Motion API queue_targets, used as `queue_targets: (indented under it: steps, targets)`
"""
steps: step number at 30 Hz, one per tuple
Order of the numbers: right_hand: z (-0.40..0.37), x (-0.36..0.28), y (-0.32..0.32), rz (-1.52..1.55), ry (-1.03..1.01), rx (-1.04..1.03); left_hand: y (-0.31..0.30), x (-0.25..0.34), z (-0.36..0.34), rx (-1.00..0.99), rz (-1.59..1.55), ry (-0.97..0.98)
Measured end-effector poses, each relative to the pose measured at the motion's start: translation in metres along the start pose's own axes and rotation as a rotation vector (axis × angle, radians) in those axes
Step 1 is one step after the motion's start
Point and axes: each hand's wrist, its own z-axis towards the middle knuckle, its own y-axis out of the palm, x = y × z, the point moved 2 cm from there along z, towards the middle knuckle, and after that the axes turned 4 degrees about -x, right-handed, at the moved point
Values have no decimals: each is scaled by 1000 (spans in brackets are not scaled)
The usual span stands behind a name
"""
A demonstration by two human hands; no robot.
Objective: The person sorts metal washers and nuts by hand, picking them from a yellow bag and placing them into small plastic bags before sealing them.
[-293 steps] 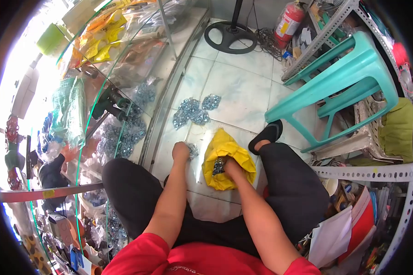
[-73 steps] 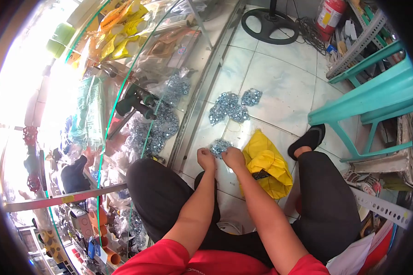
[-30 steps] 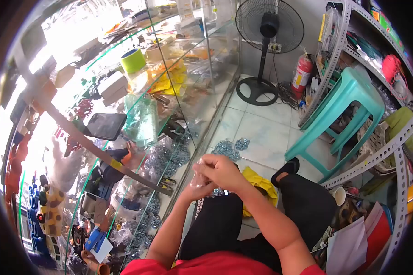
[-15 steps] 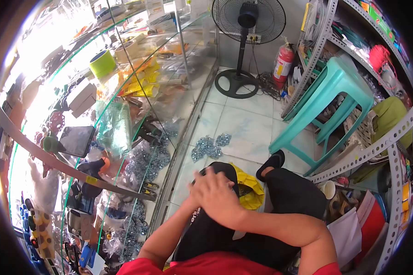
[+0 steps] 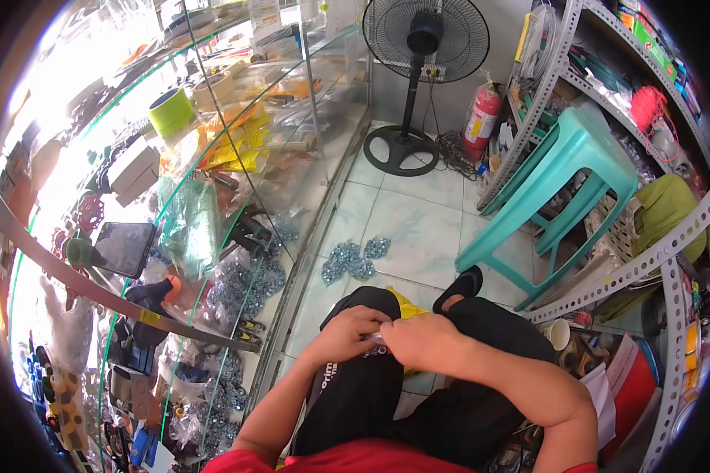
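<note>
Over my dark-trousered left knee, my left hand (image 5: 349, 336) is closed, with its fingertips meeting those of my right hand. My right hand (image 5: 420, 342) is closed too, its fist turned toward the left fingers. A small whitish bit shows where the fingertips meet, too small to name. Partly hidden behind my right hand is a yellow plastic bag (image 5: 402, 303) between my knees. Clumps of small bluish-grey metal pieces in clear plastic (image 5: 347, 263) lie on the tiled floor (image 5: 406, 213) beyond my left knee.
A glass display case (image 5: 213, 303) full of packaged goods runs along the left. A black stand fan (image 5: 402, 150) and a red fire extinguisher (image 5: 481, 118) stand at the back. On the right are a teal plastic stool (image 5: 584, 146) and perforated metal shelving (image 5: 564, 47).
The hands were crossed, the right lying over the left with fingers spread. Now they sit side by side, fingers closed and tips together. The view has shifted slightly.
</note>
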Motion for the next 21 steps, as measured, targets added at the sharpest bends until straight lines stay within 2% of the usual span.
queue_targets:
  steps: [2,5,9,12,15,17,18,21]
  targets:
    - [-2,11,-9,133,-62,-188,-8,2,-2,-47,-53,86]
    - [-6,11,-11,157,-120,-297,-15,9,-3,-95,-20,167]
    - [-1,30,25,388,-122,-172,-24,36,-8,-39,262,124]
    - [-1,31,42,895,-225,103,-31,38,-5,5,354,53]
    - [-9,15,54,2073,223,-233,-43,41,10,136,407,45]
    - [-11,-6,45,2558,-52,-146,-47,47,28,228,313,7]
    - [-9,-15,47,2695,-142,-36,-49,52,36,257,261,26]
    - [-8,-48,36,2850,-740,182,-62,86,56,213,-12,147]
